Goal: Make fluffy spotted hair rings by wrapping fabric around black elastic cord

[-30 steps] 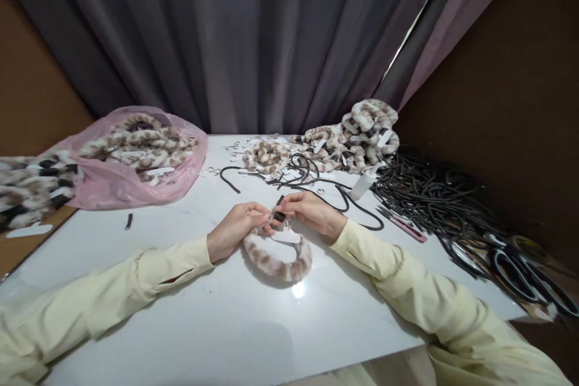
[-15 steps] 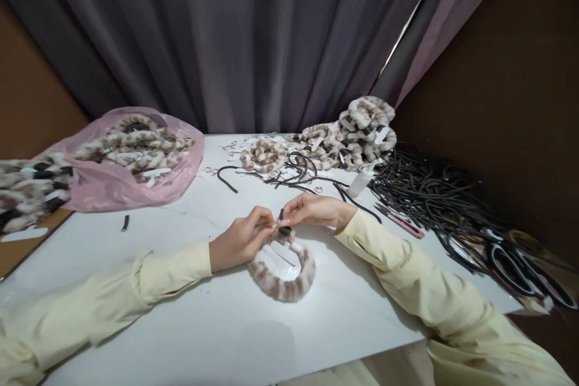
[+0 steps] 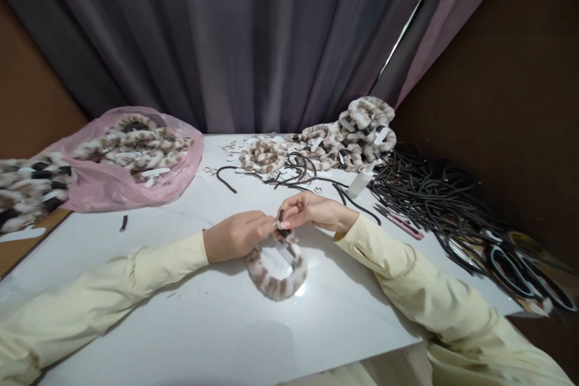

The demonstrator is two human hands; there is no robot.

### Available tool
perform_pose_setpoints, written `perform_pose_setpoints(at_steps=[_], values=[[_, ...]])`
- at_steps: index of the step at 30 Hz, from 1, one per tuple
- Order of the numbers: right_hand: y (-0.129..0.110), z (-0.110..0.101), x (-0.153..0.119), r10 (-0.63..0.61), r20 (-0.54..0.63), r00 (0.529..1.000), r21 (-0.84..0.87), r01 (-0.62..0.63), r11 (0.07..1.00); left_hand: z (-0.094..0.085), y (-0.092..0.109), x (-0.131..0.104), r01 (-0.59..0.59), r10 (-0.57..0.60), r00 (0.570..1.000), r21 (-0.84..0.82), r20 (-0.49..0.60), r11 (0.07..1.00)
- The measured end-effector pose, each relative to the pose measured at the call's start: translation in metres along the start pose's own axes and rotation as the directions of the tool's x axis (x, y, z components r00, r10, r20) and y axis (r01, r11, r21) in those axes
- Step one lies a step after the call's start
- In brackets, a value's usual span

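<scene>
My left hand has rolled flatter, its knuckles now over the furry loop's gathered top, so I judge the work is still at that join. Its fingers are curled in close; I can't tell what they grip. My right hand is nearly closed, pinching the black cord end. The furry loop hangs or rests just below both hands, over the surface.
</scene>
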State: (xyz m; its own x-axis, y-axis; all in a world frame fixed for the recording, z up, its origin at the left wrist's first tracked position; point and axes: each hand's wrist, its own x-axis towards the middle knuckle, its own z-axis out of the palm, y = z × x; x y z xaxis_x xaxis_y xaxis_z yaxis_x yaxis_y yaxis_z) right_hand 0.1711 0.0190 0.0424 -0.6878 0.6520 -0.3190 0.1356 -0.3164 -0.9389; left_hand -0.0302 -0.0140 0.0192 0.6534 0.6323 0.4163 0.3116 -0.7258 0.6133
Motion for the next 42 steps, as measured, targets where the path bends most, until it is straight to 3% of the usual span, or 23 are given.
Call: perform_pose_setpoints(at_steps=[2,3,5,7,9,12,15,18,22,24,30,36,42], values=[[-0.003,0.005,-0.005,-0.164,-0.132,0.978,-0.145,0.144,0.979,-0.001,0.004,0.003,0.099,-0.096,0.991,0.036,-0.090,0.994],[-0.003,0.008,-0.008,-0.273,-0.183,0.945,-0.270,0.218,0.938,-0.003,0.007,0.005,0.182,-0.180,0.979,0.020,-0.098,0.983],[-0.001,0.016,-0.013,-0.521,-0.207,0.828,-0.589,0.320,0.742,-0.008,0.015,0.010,0.317,-0.318,0.948,-0.047,-0.028,0.947],[0.004,0.022,-0.017,-0.714,-0.119,0.690,-0.837,0.317,0.446,-0.014,0.020,0.013,0.375,-0.372,0.927,-0.076,0.048,0.924],[0.011,0.027,-0.018,-0.802,-0.006,0.598,-0.931,0.290,0.223,-0.016,0.022,0.014,0.382,-0.378,0.922,-0.051,0.083,0.923],[0.019,0.029,-0.018,-0.828,0.092,0.553,-0.951,0.294,0.091,-0.015,0.021,0.011,0.332,-0.329,0.938,-0.013,0.108,0.943],[0.023,0.030,-0.018,-0.824,0.084,0.560,-0.950,0.294,0.103,-0.011,0.019,0.008,0.299,-0.294,0.947,-0.024,0.126,0.954],[0.027,0.034,-0.018,-0.822,0.082,0.563,-0.954,0.284,0.099,-0.008,0.018,0.007,0.352,-0.347,0.934,-0.046,0.089,0.935],[0.032,0.040,-0.017,-0.843,0.137,0.520,-0.958,0.288,0.022,-0.005,0.020,0.007,0.423,-0.423,0.906,-0.099,0.019,0.901],[0.033,0.040,-0.017,-0.851,0.139,0.507,-0.948,0.317,0.034,-0.005,0.021,0.007,0.442,-0.446,0.895,-0.117,-0.007,0.889],[0.029,0.034,-0.016,-0.854,0.093,0.512,-0.857,0.478,0.193,-0.003,0.018,0.007,0.457,-0.465,0.882,-0.104,-0.072,0.883],[0.025,0.032,-0.015,-0.838,0.001,0.546,-0.787,0.518,0.337,-0.003,0.013,0.007,0.449,-0.450,0.887,-0.027,-0.101,0.893],[0.026,0.030,-0.011,-0.749,-0.222,0.624,-0.650,0.478,0.591,0.000,0.009,0.001,0.299,-0.293,0.953,0.089,-0.072,0.950]])
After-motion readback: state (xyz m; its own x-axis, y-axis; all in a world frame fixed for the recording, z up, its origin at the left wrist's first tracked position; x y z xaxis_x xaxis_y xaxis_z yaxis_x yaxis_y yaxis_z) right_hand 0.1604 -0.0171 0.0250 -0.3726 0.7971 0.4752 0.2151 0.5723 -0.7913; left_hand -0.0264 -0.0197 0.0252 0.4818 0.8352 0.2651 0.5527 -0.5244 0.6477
